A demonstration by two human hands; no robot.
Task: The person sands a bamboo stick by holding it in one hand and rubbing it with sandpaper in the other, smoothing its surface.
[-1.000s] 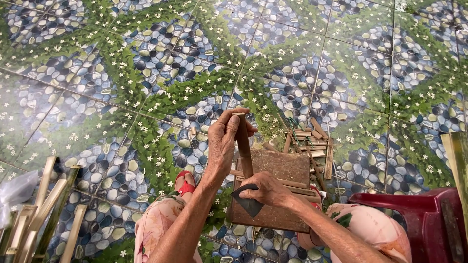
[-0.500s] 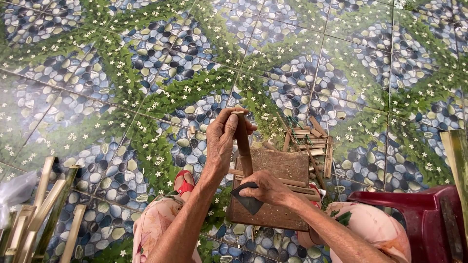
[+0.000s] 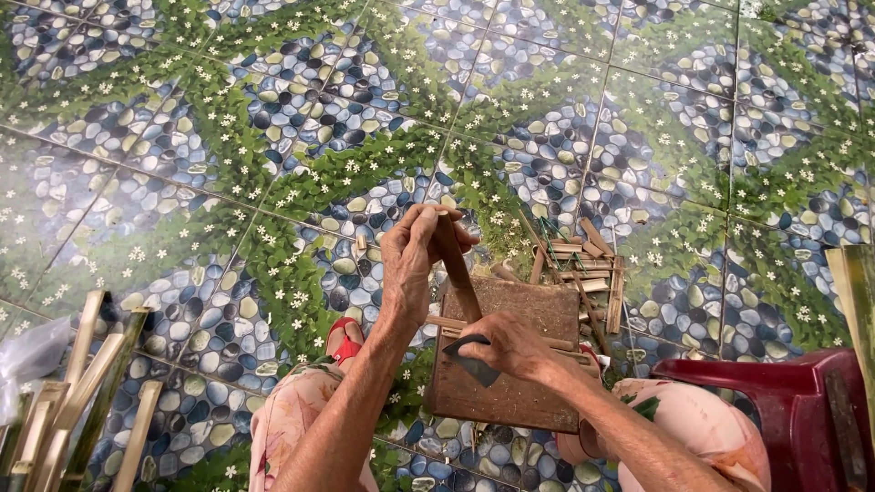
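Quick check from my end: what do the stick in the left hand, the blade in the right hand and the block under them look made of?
Stick: probably bamboo or wood, brown, matte, straight and narrow. Blade: likely metal, dark grey and dull, thin with a pointed tip. Block: wood, brown and rough, worn surface with visible grain. The left hand grips the stick's top; the right hand holds the blade against it.

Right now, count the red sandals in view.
2. One red sandal shows on the tiled floor left of the wooden board, beside the left forearm. The other red sandal is only a sliver at the board's right edge, mostly hidden.
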